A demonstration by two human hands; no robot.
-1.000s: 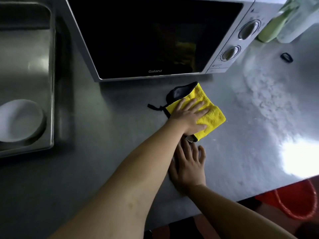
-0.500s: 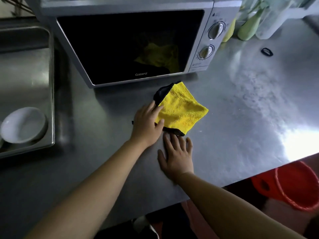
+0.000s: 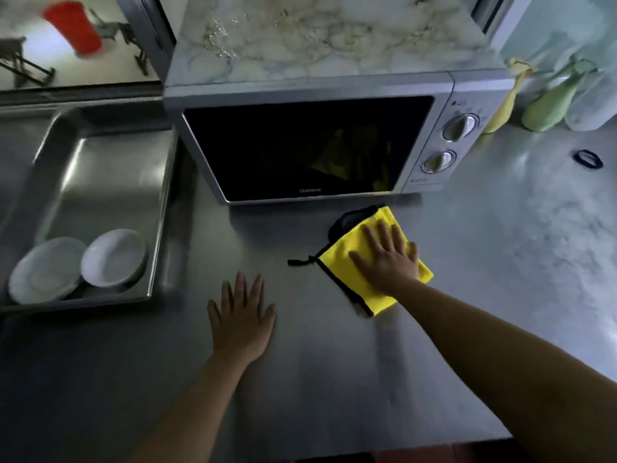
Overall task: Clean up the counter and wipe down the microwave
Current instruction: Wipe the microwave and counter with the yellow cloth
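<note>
Hands have swapped since the earlier frame: left hand (image 3: 242,320) now lies flat on the bare tabletop (image 3: 334,379), fingers apart; right hand (image 3: 389,259) presses the cloth (image 3: 347,259), fingers spread, near the microwave (image 3: 310,142) behind.

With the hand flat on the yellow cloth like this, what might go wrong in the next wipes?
1. The cloth lies close to the microwave; a forward stroke may bunch it against the door.
2. Its black loop trails loose and could drag grime.
3. The right hand presses only part of the cloth, so it may fold over.
</note>
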